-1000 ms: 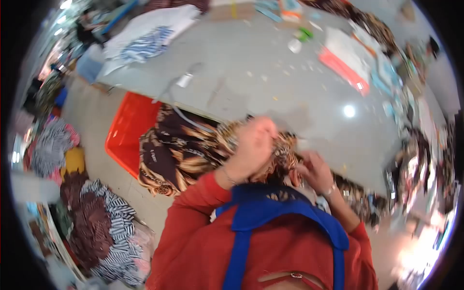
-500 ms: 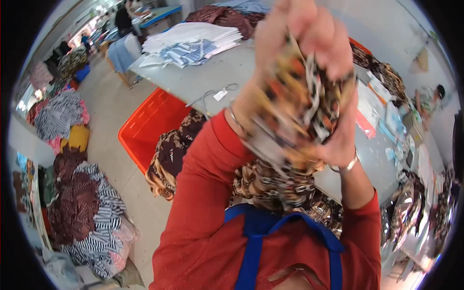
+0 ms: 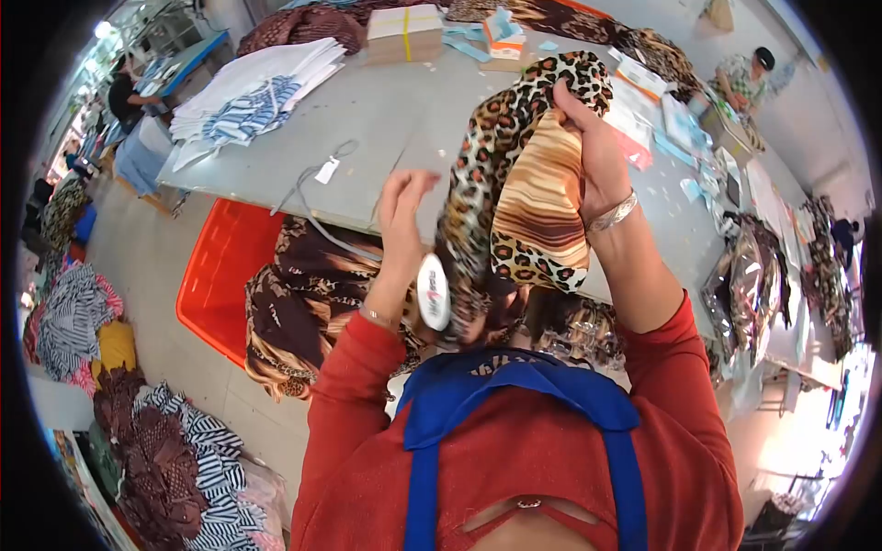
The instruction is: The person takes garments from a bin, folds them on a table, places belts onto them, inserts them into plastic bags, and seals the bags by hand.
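Observation:
A leopard-print garment (image 3: pixel 537 197) with a brown striped panel hangs above the table's near edge. My right hand (image 3: pixel 602 165) is closed on its upper right side, thumb on top of the cloth. My left hand (image 3: pixel 404 216) is left of the garment, apart from it, fingers loosely bent and holding nothing. A white oval tag (image 3: pixel 434 292) with lettering shows at the garment's lower left, near my left wrist. Below, more brown patterned cloth (image 3: pixel 312 298) spills over the side of an orange-red crate (image 3: pixel 216 285).
On the grey table (image 3: pixel 386 119) are white cloth stacks (image 3: pixel 257 78), a grey cord with a label (image 3: pixel 327 171), a strapped card stack (image 3: pixel 404 35) and a small box (image 3: pixel 503 37). Clothing heaps (image 3: pixel 165 459) lie on the left floor. Another person (image 3: pixel 742 83) is at back right.
Both hands were raised together on the blurred, bunched cloth. Now they are lower and apart; the left has let go, and the garment hangs more spread from the right. The view has shifted.

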`<state>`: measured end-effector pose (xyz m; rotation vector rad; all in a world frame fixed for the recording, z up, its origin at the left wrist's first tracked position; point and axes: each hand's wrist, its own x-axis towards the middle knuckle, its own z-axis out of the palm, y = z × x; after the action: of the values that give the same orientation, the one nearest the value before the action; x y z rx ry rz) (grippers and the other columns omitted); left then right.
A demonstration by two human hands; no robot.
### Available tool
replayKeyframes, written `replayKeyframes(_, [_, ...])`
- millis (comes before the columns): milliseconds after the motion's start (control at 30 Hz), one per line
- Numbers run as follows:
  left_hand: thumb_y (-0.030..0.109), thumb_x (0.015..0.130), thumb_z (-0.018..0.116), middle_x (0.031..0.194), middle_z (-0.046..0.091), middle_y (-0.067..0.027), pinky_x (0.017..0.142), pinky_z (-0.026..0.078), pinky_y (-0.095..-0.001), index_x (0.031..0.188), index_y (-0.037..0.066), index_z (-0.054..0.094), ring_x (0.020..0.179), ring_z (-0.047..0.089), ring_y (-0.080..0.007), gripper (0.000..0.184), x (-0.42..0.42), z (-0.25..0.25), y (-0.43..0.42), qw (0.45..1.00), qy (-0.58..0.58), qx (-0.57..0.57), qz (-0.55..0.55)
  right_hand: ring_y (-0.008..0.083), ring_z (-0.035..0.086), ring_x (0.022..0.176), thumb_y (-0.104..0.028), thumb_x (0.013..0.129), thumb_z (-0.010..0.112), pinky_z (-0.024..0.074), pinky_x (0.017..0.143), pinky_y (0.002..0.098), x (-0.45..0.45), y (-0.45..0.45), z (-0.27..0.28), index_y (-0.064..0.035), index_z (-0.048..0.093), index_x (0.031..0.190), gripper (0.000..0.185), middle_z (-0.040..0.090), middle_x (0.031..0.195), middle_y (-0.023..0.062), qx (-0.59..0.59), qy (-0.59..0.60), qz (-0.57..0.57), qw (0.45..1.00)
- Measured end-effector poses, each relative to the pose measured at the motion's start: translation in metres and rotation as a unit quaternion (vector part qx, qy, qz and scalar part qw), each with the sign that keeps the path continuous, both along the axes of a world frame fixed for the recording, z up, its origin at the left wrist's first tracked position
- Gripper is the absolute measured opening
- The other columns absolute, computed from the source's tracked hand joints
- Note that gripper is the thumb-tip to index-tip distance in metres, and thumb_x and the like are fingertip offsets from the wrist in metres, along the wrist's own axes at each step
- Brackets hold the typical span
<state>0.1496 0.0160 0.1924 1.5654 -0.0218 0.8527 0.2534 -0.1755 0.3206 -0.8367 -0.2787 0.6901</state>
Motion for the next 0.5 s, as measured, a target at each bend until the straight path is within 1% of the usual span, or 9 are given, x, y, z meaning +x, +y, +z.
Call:
replayKeyframes(33, [0.016, 0.095, 0.048, 0.097, 0.061, -0.0078, 0.084, 0.044, -0.0296, 0.098, 0.002, 0.059, 0.091, 0.057, -0.0175, 0.018, -0.011, -0.019, -0.002, 0.990, 0.004, 0.137, 0.029, 0.0165, 0.057, 0.052, -0.032, 0.093, 0.058, 0.0504, 0.050, 0.0316, -0.004, -0.005, 0.005, -0.0053, 0.056, 0.078, 0.031, 0.058, 0.064, 0.0056, -0.012, 0.014, -0.032, 0.999])
replayKeyframes(67, [0.024, 0.098, 0.044, 0.099, 0.061, -0.0060, 0.085, 0.044, -0.0286, 0.106, 0.003, 0.059, 0.092, 0.057, -0.0161, 0.026, -0.018, -0.042, -0.007, 0.996, 0.060, 0.063, -0.020, 0.0167, 0.058, 0.053, -0.032, 0.092, 0.059, 0.0510, 0.051, 0.0317, -0.013, -0.007, 0.013, -0.0056, 0.056, 0.078, 0.030, 0.058, 0.064, 0.0055, -0.023, 0.029, -0.058, 0.998])
replayKeyframes(133, [0.035, 0.100, 0.040, 0.106, 0.062, -0.0034, 0.087, 0.044, -0.0291, 0.116, 0.007, 0.059, 0.096, 0.058, -0.0152, 0.037, -0.025, -0.086, -0.009, 0.948, 0.162, -0.230, -0.149, 0.0175, 0.060, 0.056, -0.031, 0.089, 0.063, 0.0530, 0.054, 0.0320, -0.017, -0.013, 0.013, -0.0072, 0.056, 0.079, 0.027, 0.060, 0.067, 0.0055, 0.000, 0.040, -0.072, 0.997])
replayKeyframes(200, [0.036, 0.095, 0.052, 0.118, 0.060, -0.0025, 0.096, 0.040, -0.0340, 0.124, 0.007, 0.056, 0.109, 0.054, -0.0153, 0.041, -0.033, -0.073, -0.028, 0.856, 0.169, -0.469, -0.136, 0.0176, 0.063, 0.062, -0.021, 0.085, 0.067, 0.0540, 0.056, 0.0323, -0.025, -0.018, 0.014, -0.0100, 0.059, 0.086, 0.014, 0.064, 0.075, 0.0044, 0.014, 0.067, -0.085, 0.994])
replayKeyframes(233, [0.026, 0.089, 0.057, 0.124, 0.057, -0.0030, 0.100, 0.036, -0.0349, 0.128, 0.007, 0.053, 0.116, 0.050, -0.0166, 0.044, -0.035, -0.072, -0.036, 0.906, 0.084, -0.389, -0.146, 0.0184, 0.065, 0.067, -0.019, 0.085, 0.067, 0.0550, 0.060, 0.0331, -0.034, -0.019, 0.017, -0.0102, 0.061, 0.096, 0.015, 0.066, 0.081, 0.0042, -0.008, 0.041, -0.130, 0.991])
replayKeyframes(267, [0.021, 0.078, 0.062, 0.126, 0.054, -0.0016, 0.100, 0.034, -0.0332, 0.134, 0.007, 0.048, 0.117, 0.047, -0.0158, 0.059, -0.038, -0.103, -0.033, 0.871, 0.109, -0.437, -0.198, 0.0194, 0.066, 0.075, -0.018, 0.085, 0.065, 0.0556, 0.063, 0.0342, -0.049, -0.012, 0.024, -0.0106, 0.060, 0.105, 0.021, 0.067, 0.091, 0.0046, -0.001, 0.025, -0.155, 0.988])
replayKeyframes(333, [0.023, 0.064, 0.070, 0.129, 0.050, -0.0021, 0.094, 0.038, -0.0302, 0.146, 0.012, 0.029, 0.113, 0.048, -0.0132, 0.092, -0.037, -0.097, -0.036, 0.854, 0.130, -0.411, -0.291, 0.0210, 0.065, 0.089, -0.019, 0.088, 0.061, 0.0552, 0.075, 0.0371, -0.045, -0.018, 0.016, -0.0096, 0.059, 0.115, 0.029, 0.066, 0.102, 0.0061, 0.009, 0.049, -0.106, 0.993])
replayKeyframes(433, [0.019, 0.066, 0.073, 0.153, 0.016, -0.0099, 0.112, 0.021, -0.0324, 0.151, 0.011, -0.002, 0.140, 0.018, -0.0233, 0.114, -0.051, -0.120, -0.057, 0.940, 0.116, -0.190, -0.261, 0.0196, 0.065, 0.088, -0.031, 0.093, 0.054, 0.0542, 0.074, 0.0337, -0.050, -0.036, 0.008, -0.0064, 0.061, 0.110, 0.031, 0.067, 0.101, 0.0061, -0.032, -0.021, -0.100, 0.994])
replayKeyframes(500, [0.015, 0.070, 0.074, 0.155, 0.012, -0.0108, 0.113, 0.017, -0.0322, 0.151, 0.007, -0.001, 0.141, 0.014, -0.0214, 0.111, -0.053, -0.133, -0.073, 0.972, 0.098, 0.025, -0.214, 0.0219, 0.066, 0.089, -0.031, 0.096, 0.049, 0.0546, 0.074, 0.0356, -0.055, -0.041, 0.010, -0.0042, 0.061, 0.109, 0.032, 0.067, 0.102, 0.0084, -0.044, -0.002, -0.070, 0.997])
